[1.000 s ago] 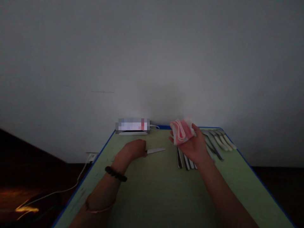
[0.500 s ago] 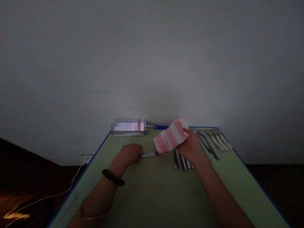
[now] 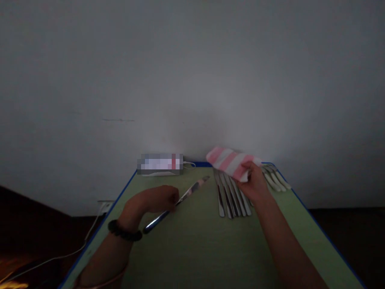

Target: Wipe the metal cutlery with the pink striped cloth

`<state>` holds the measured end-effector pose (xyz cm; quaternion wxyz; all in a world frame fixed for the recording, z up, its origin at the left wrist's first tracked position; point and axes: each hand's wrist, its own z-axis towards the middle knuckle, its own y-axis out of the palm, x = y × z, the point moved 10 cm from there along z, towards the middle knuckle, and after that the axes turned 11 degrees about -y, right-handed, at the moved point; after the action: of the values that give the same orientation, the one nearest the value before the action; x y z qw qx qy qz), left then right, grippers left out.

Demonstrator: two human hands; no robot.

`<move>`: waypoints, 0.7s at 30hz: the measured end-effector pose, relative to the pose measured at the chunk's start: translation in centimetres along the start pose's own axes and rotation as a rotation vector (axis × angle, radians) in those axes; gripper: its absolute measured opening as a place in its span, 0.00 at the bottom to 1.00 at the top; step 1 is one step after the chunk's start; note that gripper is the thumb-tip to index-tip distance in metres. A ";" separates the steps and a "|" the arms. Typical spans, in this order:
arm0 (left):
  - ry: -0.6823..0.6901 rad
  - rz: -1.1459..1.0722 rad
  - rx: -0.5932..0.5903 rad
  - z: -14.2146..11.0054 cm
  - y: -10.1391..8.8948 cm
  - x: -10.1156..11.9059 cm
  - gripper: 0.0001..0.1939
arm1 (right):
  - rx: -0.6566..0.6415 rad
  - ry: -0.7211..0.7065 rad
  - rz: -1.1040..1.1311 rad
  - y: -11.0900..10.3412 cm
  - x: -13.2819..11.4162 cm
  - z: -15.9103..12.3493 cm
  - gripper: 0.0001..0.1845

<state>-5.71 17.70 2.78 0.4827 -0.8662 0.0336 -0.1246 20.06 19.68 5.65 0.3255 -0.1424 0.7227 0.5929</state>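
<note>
Pinched in my left hand is a metal table knife, its blade slanting up to the right and its handle down to the left. My right hand grips a pink-and-white striped cloth, held apart from that knife. Below the cloth, several more table knives lie side by side on the green table, their upper ends partly covered by the cloth. Right of my right hand, several pieces of cutlery with pale handles lie in a row, partly hidden by the hand and cloth.
The green tabletop has a blue edge and meets a grey wall. At its back left sits a white box-like object, largely pixelated, with a white cable. A wall socket with a cord is beyond the left edge.
My right hand has moved the cloth right, away from the knife, uncovering its blade. My left hand has shifted left, and the knife has turned, its tip pointing up right and its handle now showing.
</note>
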 end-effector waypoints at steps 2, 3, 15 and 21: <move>0.071 -0.112 -0.002 -0.5 -0.8 0.7 0.08 | 0.032 -0.004 -0.019 0.0 -1.0 -0.1 0.16; 0.120 -0.205 -0.007 -0.7 -1.2 1.4 0.07 | 0.023 -0.017 -0.025 0.2 -1.4 -0.1 0.15; 0.274 -0.871 0.068 -1.6 -3.7 9.1 0.19 | -0.024 -0.166 -0.040 3.0 -2.0 -2.2 0.06; 0.226 -0.753 0.061 -1.2 -5.0 11.2 0.20 | -0.123 0.026 0.234 5.0 -2.7 -3.1 0.22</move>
<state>4.51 17.42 9.67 0.4220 -0.7841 -0.2374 -0.3883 18.17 17.52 11.40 0.2354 -0.0846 0.7007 0.6682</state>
